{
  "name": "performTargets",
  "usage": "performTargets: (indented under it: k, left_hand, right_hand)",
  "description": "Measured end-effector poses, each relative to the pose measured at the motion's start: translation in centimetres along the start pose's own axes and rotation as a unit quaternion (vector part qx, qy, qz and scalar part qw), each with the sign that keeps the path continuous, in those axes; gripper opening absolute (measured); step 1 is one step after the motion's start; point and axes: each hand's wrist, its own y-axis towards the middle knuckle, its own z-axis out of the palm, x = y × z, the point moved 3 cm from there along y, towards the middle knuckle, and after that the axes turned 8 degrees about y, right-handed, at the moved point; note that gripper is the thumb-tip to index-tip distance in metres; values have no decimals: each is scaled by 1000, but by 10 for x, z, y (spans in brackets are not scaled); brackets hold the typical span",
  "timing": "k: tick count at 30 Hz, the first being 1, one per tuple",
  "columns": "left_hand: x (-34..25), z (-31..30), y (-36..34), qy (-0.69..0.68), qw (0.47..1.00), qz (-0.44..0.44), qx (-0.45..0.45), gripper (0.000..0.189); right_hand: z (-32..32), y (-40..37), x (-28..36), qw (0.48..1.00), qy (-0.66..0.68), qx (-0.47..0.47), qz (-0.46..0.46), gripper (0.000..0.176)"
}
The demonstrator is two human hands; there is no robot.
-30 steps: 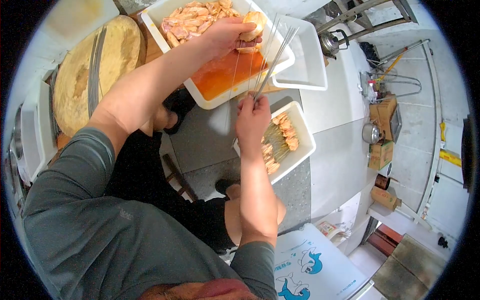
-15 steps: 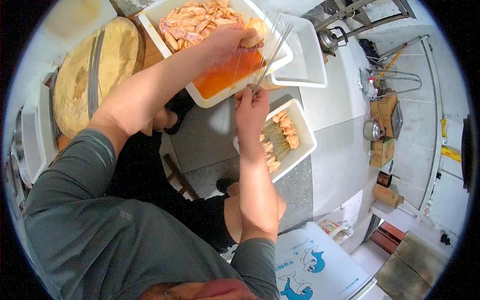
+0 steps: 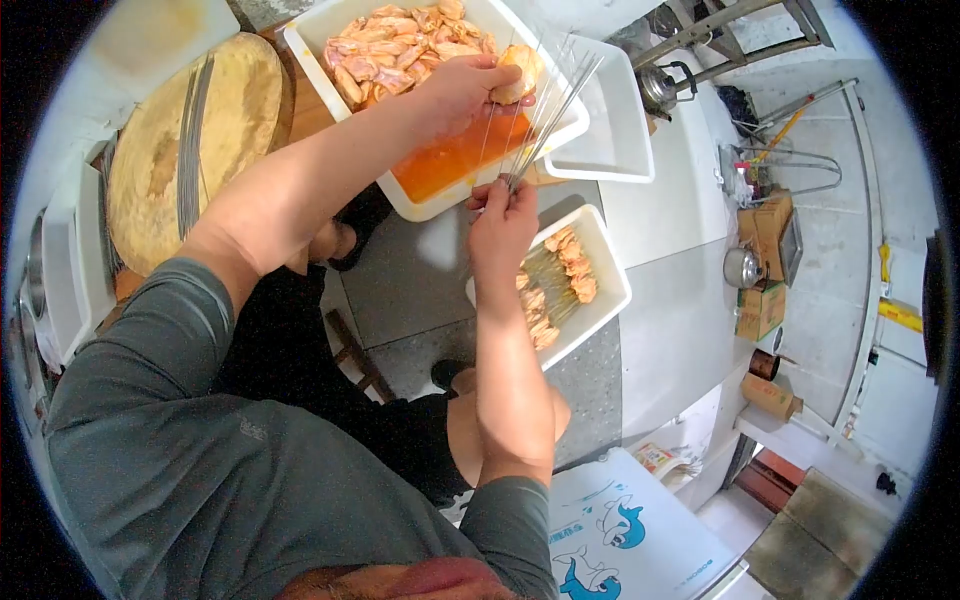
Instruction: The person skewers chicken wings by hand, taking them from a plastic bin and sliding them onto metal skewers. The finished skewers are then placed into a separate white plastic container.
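My left hand grips a marinated chicken piece over the big white tub, which holds more raw chicken and orange marinade. My right hand pinches a bundle of thin metal skewers that fan up towards the chicken piece. Just right of that hand, a smaller white tray holds several skewered chicken pieces.
An empty white tub sits right of the big one. A round wooden chopping block with more skewers lies at left. A kettle, cardboard boxes and a dolphin-printed box stand on the floor.
My left hand has shifted the chicken piece slightly right and down along the skewer tips. My right hand has risen a little with the skewer bundle.
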Motion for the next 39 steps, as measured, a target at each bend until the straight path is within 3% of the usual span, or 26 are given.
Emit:
performTargets:
  k: [6, 9, 12, 15, 18, 21, 24, 25, 26, 28, 33, 34, 35, 37, 38, 39]
  left_hand:
    - [0, -2, 2, -32, 999, -17, -1, 26]
    - [0, -1, 1, -37, 999, -15, -7, 27]
    - [-1, 2, -2, -8, 1000, -5, -13, 27]
    - [1, 1, -2, -1, 1000, -7, -11, 26]
    - [1, 2, -1, -19, 1000, -11, 5, 26]
    - [-7, 5, -11, 86, 996, -5, -18, 25]
    - [33, -31, 44, 27, 990, -30, 134, 26]
    - [-4, 0, -1, 136, 989, -50, 25, 29]
    - [7, -23, 22, 173, 982, -57, 52, 34]
    - [1, -42, 36, 301, 952, -38, 35, 35]
    - [-4, -87, 55, 580, 814, 8, -5, 36]
    - [-3, -94, 59, 613, 790, 8, -3, 36]
    - [-2, -100, 63, 644, 765, 8, -1, 36]
    - [1, -118, 88, 684, 729, 11, 21, 37]
    - [7, -128, 100, 699, 714, 18, 37, 38]
    - [-18, -80, 56, 702, 712, -4, -10, 37]
  right_hand:
    - [1, -4, 5, 998, -54, -15, -13, 15]
    - [5, -7, 0, 998, 11, -2, 69, 15]
    - [8, -11, 9, 996, 18, 12, 81, 17]
    - [5, -6, -5, 999, -29, -5, 16, 18]
    - [2, -6, 0, 999, -49, -5, 24, 19]
    - [-2, -3, -9, 998, -61, -23, 4, 21]
    - [-5, -1, -12, 994, -106, -31, -1, 21]
    - [-8, 1, -22, 996, -75, -40, -29, 17]
    - [-10, 1, -32, 996, -44, -43, -62, 12]
    - [-23, -6, -40, 999, -3, -39, -19, 13]
    - [-95, -39, -64, 981, 24, -170, 87, 11]
    - [-124, -45, -82, 973, -102, -188, 87, 12]
    - [-153, -50, -104, 953, -217, -213, 0, 14]
    - [-193, -66, -113, 938, -238, -246, 53, 21]
    - [-218, -71, -131, 912, -317, -249, 75, 22]
    - [-231, -75, -129, 904, -328, -252, 110, 24]
